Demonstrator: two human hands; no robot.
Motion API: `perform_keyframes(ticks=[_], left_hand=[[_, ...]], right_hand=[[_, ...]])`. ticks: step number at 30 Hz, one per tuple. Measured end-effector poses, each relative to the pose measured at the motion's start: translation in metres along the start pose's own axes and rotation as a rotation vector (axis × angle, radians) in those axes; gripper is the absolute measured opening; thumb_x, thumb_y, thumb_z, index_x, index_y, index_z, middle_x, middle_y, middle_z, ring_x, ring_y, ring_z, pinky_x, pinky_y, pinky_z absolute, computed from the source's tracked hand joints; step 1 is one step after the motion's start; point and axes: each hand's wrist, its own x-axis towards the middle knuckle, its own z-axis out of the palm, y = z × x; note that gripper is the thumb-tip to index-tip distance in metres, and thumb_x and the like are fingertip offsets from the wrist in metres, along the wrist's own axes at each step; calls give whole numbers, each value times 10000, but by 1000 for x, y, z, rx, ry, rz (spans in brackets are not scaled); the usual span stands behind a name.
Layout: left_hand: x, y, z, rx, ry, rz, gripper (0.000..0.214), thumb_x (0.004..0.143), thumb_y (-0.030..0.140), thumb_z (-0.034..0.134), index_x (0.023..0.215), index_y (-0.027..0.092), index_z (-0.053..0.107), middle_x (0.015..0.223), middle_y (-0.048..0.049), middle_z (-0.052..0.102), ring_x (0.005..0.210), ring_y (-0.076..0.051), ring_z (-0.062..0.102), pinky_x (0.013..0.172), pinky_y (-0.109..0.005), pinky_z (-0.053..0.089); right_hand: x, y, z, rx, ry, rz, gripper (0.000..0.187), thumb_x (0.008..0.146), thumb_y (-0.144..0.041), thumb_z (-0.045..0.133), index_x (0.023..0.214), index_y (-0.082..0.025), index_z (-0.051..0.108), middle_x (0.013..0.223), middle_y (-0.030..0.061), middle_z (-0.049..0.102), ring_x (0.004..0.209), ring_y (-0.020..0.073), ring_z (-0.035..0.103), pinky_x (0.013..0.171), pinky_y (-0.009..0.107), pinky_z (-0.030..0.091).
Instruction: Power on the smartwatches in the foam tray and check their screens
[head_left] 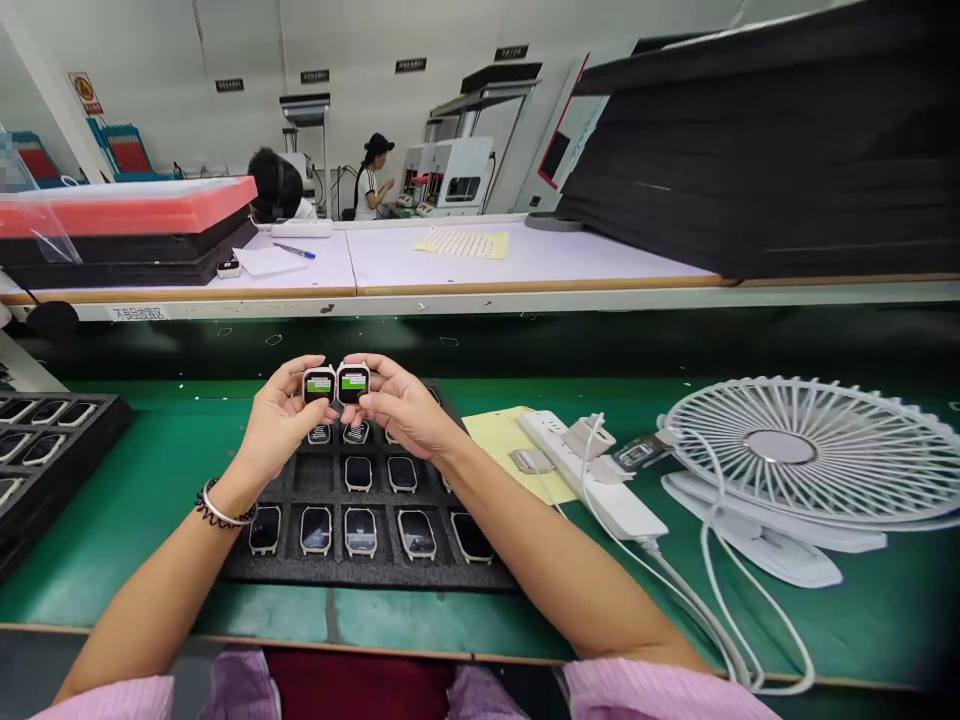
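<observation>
Side by side above a black foam tray (315, 572), two smartwatch cases without straps are held up with their screens lit. My left hand (281, 420) pinches one smartwatch (319, 384) between thumb and fingers. The other smartwatch (353, 383) sits in the grip of my right hand (405, 405). Both screens show a green band and some text too small to read. Below, the tray's slots hold several more watch cases, among them a watch (360, 532) in the front row. Part of the tray is hidden by my hands and right forearm.
A second watch tray (56, 480) lies at the left. On the right are a white power strip (622, 505) with cables, a yellow sheet (487, 425) and a white fan (817, 455). A shelf (375, 262) behind carries red-topped foam (127, 210) and black sheets (772, 150). Two people are beyond.
</observation>
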Motion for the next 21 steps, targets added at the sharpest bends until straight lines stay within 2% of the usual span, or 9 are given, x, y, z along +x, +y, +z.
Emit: perform_keyframes(ticks=[6, 10, 15, 21], left_hand=[[-4, -28, -4, 0, 60, -82, 420, 714, 262, 790, 1083, 177, 610, 1003, -25, 651, 567, -84, 663, 565, -212, 579], [-6, -32, -5, -4, 61, -78, 386, 720, 263, 786, 1054, 171, 617, 980, -15, 650, 555, -78, 664, 553, -198, 576], [-9, -34, -5, -29, 53, -97, 466, 701, 252, 782, 1122, 174, 599, 1036, -34, 663, 586, -99, 692, 591, -224, 607], [-11, -37, -5, -37, 52, -138, 415, 745, 288, 741, 1118, 166, 608, 1021, -31, 661, 583, -116, 707, 584, -236, 619]], right_hand=[[-4, 23, -8, 31, 19, 108, 405, 786, -288, 738, 1142, -205, 563, 845, -3, 667, 681, 147, 693, 621, 261, 563], [-6, 27, -11, 18, 13, 119, 375, 812, -293, 732, 1139, -212, 566, 847, -7, 672, 677, 141, 695, 614, 253, 563], [-7, 32, -14, 38, -1, 111, 435, 768, -211, 740, 1159, -205, 550, 846, -12, 680, 689, 140, 698, 620, 247, 559], [-6, 36, -14, 12, 35, 116, 337, 811, -283, 731, 1094, -211, 564, 803, -26, 663, 608, 113, 669, 534, 211, 518]])
